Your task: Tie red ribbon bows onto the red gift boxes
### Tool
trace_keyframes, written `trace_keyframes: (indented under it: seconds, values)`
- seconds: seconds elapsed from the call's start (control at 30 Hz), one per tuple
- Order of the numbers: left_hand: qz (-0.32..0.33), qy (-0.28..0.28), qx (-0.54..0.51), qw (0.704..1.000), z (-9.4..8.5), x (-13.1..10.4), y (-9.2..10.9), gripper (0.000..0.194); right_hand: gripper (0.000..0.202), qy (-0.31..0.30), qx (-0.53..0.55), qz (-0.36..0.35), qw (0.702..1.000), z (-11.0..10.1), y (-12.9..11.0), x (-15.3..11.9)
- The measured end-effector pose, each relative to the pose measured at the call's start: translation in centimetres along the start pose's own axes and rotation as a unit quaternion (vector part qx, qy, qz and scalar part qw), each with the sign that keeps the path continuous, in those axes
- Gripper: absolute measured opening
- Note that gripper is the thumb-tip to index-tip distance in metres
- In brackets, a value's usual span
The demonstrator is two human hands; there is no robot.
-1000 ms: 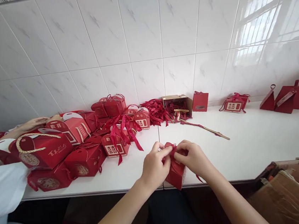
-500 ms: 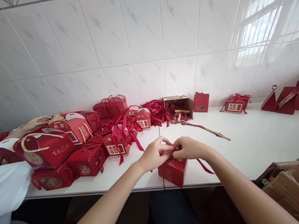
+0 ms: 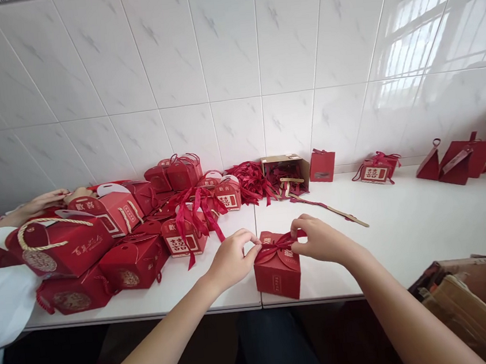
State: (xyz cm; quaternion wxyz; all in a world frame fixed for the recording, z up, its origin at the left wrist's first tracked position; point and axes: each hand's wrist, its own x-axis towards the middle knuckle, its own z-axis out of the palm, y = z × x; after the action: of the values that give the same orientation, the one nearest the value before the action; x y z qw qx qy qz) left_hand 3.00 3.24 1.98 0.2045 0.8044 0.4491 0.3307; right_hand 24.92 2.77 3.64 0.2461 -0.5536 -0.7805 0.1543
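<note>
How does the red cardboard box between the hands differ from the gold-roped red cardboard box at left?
The red cardboard box in front stands on the white table; the gold-roped red cardboard box sits on another box. The front box has a red ribbon across its top; the gold-roped box has a twisted rope handle. Both are printed red.

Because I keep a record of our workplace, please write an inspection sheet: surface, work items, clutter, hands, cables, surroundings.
Surface: white tabletop with a seam.
Work items: upright red box, ribbon across its top.
Clutter: heaped red boxes, left; ribbon pile and open carton near the wall.
Hands: left hand and right hand hold the ribbon at opposite sides.
Cables: nothing seen.
Surroundings: tiled wall; another person's sleeve, left; cardboard box, lower right.
</note>
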Motion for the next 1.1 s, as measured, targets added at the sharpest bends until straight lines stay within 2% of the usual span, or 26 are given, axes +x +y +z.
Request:
trace_keyframes:
  seconds: [0.07,0.2,0.3,0.43,0.6,0.77,0.9,1.0,1.1]
  values:
    - [0.005,-0.032,-0.003,0.999,-0.4,-0.3,0.3,0.016,0.005,0.028,-0.028,-0.003,0.999,0.1,0.0,-0.1]
    - [0.018,-0.092,-0.103,0.99,-0.8,0.4,0.5,0.018,0.008,0.084,-0.023,0.006,0.996,0.7,-0.2,0.0]
    - [0.003,-0.104,-0.173,0.979,-0.5,1.5,0.2,0.021,0.015,0.093,0.011,0.015,0.995,1.2,-0.2,-0.2]
    - [-0.02,-0.114,-0.214,0.97,0.2,2.2,-0.2,0.029,0.014,0.106,0.019,0.018,0.994,1.8,0.2,-0.5]
    - [-0.018,-0.114,-0.267,0.957,0.6,1.9,-0.2,0.028,0.011,0.106,0.031,0.023,0.994,2.2,0.7,-0.6]
    - [-0.019,-0.102,-0.229,0.968,0.7,1.8,-0.8,0.034,0.012,0.105,0.046,0.029,0.993,2.3,1.0,-0.8]
    - [-0.036,-0.069,-0.237,0.968,1.2,2.0,-1.4,0.033,0.01,0.105,0.063,0.017,0.992,2.6,0.9,-0.9]
    - [-0.056,-0.052,-0.288,0.955,1.5,2.0,-1.6,0.029,0.01,0.115,0.08,0.016,0.99,3.1,0.9,-0.6]
    - [-0.074,-0.07,-0.363,0.926,1.5,1.8,-1.6,0.029,0.01,0.126,0.095,0.026,0.987,3.6,0.9,-0.4]
